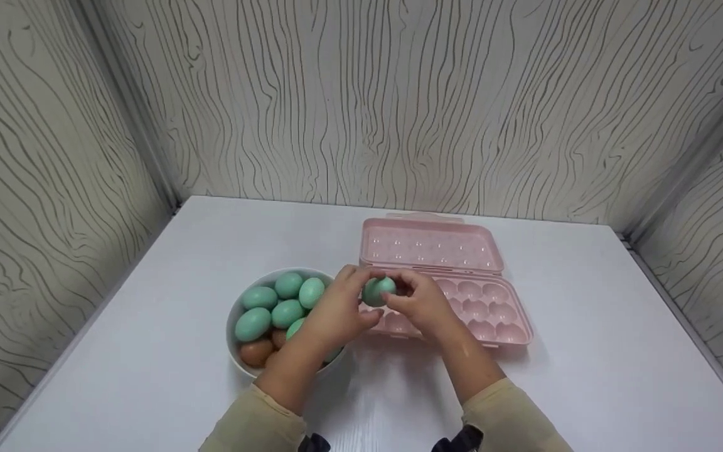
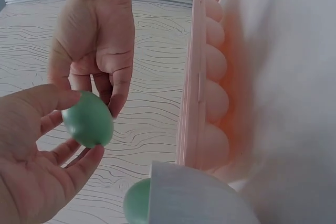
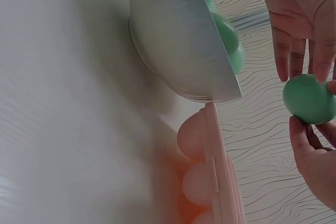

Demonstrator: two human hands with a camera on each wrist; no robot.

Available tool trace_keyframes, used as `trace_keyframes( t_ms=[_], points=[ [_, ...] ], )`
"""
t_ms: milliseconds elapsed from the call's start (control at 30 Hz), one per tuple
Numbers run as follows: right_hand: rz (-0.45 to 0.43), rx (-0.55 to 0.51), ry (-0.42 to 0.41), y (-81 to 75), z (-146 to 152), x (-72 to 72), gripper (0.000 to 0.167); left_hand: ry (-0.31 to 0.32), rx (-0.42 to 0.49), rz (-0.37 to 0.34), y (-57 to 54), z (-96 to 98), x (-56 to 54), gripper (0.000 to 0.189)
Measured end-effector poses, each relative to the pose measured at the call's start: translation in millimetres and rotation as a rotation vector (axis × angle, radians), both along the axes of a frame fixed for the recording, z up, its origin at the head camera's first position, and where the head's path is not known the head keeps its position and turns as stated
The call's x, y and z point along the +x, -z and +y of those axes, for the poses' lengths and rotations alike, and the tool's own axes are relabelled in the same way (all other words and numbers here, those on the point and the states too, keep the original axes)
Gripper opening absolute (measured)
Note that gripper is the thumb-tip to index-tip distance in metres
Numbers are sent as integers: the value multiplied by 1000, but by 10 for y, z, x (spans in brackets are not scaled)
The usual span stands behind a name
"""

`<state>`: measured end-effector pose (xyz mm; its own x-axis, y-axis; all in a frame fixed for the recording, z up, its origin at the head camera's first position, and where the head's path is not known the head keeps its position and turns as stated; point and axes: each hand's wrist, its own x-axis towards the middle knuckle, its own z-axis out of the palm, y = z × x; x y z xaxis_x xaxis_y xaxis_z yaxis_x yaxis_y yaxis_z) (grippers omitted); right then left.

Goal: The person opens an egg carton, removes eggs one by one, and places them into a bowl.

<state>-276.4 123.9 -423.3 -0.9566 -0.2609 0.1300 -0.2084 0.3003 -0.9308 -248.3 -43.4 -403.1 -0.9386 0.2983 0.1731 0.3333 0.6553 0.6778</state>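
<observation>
A single green egg (image 1: 376, 292) is held up between both hands, over the left part of a pink egg carton (image 1: 528, 333). My left hand (image 1: 334, 311) grips it with thumb and fingertips from the left. From the other side, the fingers and thumb of my right hand (image 1: 425, 306) pinch the same egg. In the left wrist view the egg (image 2: 88, 120) is tilted and well above the bowl rim. A white bowl (image 1: 231, 333) left of the carton holds several green eggs (image 1: 253, 324) and brown eggs (image 1: 256, 353), partly hidden by my left forearm.
The carton's lid (image 1: 430, 246) lies opened back toward the rear wall (image 1: 361, 113). Rows of round hollows (image 1: 476, 309) show in its base. Everything stands on a white table (image 1: 148, 351), with patterned panels on three sides.
</observation>
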Motion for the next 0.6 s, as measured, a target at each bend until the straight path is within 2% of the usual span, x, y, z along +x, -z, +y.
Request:
trace_keyframes(
  t_ms=[267, 333, 533, 600],
  points=[
    [32, -20, -49, -6, -12, 33, 33, -1, -28, 136, 6, 17, -2, 44],
    [19, -32, -63, -26, -22, 43, 33, -6, -50, 133, 12, 7, -6, 43],
    [-27, -79, -108, -212, -59, 160, 36, -5, -72, 96, -26, -60, -25, 41],
    [-55, -95, -106, -201, -53, 150, 36, -1, -78, 77, -55, -98, -24, 41]
  ],
)
